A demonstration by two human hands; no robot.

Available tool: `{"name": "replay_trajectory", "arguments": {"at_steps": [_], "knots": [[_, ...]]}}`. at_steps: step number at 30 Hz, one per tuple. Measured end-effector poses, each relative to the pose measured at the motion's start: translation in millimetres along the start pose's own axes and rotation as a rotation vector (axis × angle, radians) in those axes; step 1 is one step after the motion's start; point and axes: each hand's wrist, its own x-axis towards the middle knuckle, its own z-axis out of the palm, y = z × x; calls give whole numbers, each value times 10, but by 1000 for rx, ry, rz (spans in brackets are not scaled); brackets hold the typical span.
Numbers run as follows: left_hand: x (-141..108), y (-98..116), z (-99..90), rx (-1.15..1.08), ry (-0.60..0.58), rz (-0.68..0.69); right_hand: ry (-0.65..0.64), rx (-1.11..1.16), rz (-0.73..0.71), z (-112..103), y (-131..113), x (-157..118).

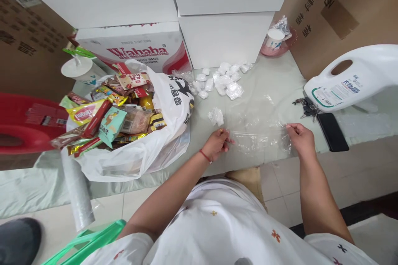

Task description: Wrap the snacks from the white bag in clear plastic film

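Note:
A clear plastic film or bag (253, 138) lies stretched over the pale green tabletop between my two hands. My left hand (217, 143) pinches its left edge, with a red string on the wrist. At the opposite edge, my right hand (300, 134) pinches the plastic between thumb and fingers. Just beyond my left hand sits a crumpled white packet (215, 116). Farther back, several small white wrapped pieces (222, 80) are heaped against a white box.
On the left stand a white bag (177, 132) full of snacks, a paper cup (82, 69) and a red container (27, 124). To the right are a black phone (332, 131), keys (307, 107) and a white detergent jug (348, 76). Boxes (230, 39) line the back.

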Motion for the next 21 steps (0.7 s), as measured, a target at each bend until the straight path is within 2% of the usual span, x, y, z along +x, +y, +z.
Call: {"name": "replay_trajectory", "arguments": {"at_steps": [4,8,12,15,16,18,20,21], "knots": [[175,126,63,38,17,-35,59,-96,-55,64,-120,202],[216,146,171,85,-3,-31,60,-190,-111,83,-175,268],[201,36,196,129,64,56,22,-170,-101,45,-151,163],[64,-125,43,261,91,89,-22,-95,-52,-31,-72,19],[-29,-175,-22,357,125,109,-44,-65,-34,-56,-40,-37],[-280,-230,-113,609,313,247,-89,-22,-15,-88,12,-155],[-550,-201,-95,829,548,494,-120,1,-19,-86,31,-266],[-655,-158,-38,900,620,631,-131,8,-26,-72,24,-313]]}}
